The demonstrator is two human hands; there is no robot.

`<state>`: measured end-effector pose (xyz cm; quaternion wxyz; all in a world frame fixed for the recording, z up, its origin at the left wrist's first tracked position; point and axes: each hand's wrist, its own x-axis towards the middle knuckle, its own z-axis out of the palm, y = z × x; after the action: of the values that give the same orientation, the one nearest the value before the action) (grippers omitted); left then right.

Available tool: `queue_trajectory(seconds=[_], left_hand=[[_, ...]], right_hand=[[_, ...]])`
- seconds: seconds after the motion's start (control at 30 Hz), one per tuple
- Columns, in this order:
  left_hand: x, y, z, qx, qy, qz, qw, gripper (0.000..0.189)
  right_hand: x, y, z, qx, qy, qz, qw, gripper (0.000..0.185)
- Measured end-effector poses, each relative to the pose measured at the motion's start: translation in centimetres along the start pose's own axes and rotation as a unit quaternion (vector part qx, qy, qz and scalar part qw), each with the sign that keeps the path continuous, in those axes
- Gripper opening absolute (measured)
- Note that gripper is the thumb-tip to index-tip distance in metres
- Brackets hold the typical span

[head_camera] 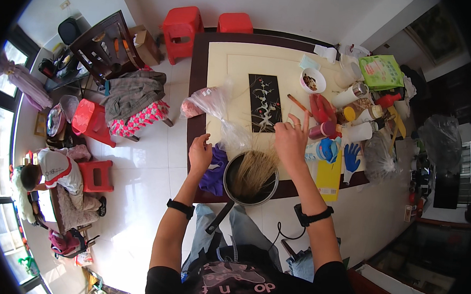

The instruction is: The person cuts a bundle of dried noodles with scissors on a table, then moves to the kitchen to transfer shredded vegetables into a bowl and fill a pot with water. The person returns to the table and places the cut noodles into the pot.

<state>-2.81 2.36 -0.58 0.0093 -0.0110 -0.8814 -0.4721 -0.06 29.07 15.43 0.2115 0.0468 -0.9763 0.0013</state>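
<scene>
A dark pan [276, 182] with a long handle sits at the table's near edge, and a bundle of dry, straw-like stalks [254, 172] lies in it, its ends spilling over the far rim. Beside the far right of the bundle is my right hand [292, 138], some fingers raised; whether it pinches a stalk cannot be told. My left hand [200, 153] hovers left of the pan near a crumpled purple cloth [214, 174], fingers loosely curled and apart, holding nothing visible. Beyond the pan lies a black decorated panel [264, 98] with a pale branch design and red dots.
A clear plastic bag [221, 109] with pinkish contents overhangs the table's left edge. On the right are a white bowl [312, 80], bottles [350, 95], red gloves [322, 108], a blue glove [352, 157] and a yellow folder [327, 181]. A person [60, 172] sits far left.
</scene>
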Motion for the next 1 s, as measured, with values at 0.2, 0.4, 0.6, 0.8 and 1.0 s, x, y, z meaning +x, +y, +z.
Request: queue_trajectory(seconds=[0.2, 0.4, 0.6, 0.8, 1.0], left_hand=[[4.1, -2.8, 2.4, 0.091, -0.004, -0.001, 0.996, 0.037], [5.9, -4.0, 4.1, 0.148, 0.014, -0.018, 0.989, 0.035], [7.0, -4.3, 4.9, 0.236, -0.001, -0.009, 0.972, 0.01], [7.4, -4.4, 5.2, 0.351, -0.012, 0.059, 0.934, 0.011], [7.3, -3.5, 4.1, 0.296, -0.04, 0.008, 0.954, 0.012]], right_hand=[[-0.3, -0.4, -6.4, 0.159, 0.18, 0.017, 0.971, 0.016], [-6.7, -2.4, -10.3, 0.458, 0.074, 0.12, 0.878, 0.02], [-11.3, -4.5, -2.8, 0.579, -0.23, 0.316, 0.715, 0.019], [-12.6, 0.6, -1.3, 0.568, -0.298, 0.376, 0.669, 0.027], [-13.3, 8.0, 4.6, 0.288, -0.199, 0.265, 0.899, 0.022]])
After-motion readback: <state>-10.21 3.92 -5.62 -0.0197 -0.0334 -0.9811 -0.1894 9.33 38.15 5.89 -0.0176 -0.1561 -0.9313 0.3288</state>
